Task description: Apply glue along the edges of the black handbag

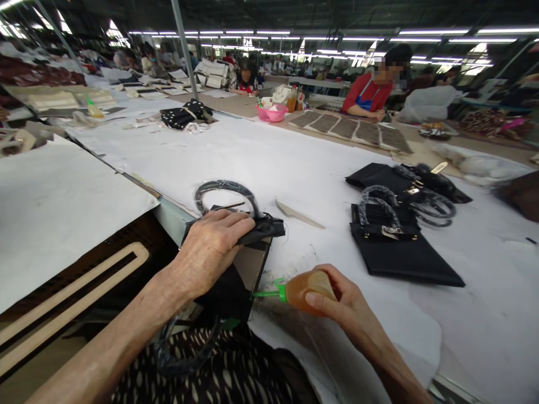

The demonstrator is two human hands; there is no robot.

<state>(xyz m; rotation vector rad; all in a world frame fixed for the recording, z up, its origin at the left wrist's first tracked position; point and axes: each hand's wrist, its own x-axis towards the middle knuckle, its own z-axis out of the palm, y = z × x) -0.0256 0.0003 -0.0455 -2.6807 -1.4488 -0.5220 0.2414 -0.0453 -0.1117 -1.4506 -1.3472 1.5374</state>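
Observation:
My left hand (210, 247) presses down on a black bag piece (256, 229) with a wrapped round handle (227, 193), fingers curled over its folded top edge. My right hand (341, 306) grips an amber glue bottle (305, 289) with a green nozzle (269, 292). The nozzle tip points left at the edge of the brown inner panel (250, 264) of the bag piece. Both lie on the white-covered table (295, 163) just in front of me.
A flat bone-like tool (298, 214) lies right of the handle. Finished black bags with handles (396, 235) sit further right. A beige frame strip (71, 297) lies at left. A pink bowl (272, 113), fabric panels (349, 128) and other workers are at the far side.

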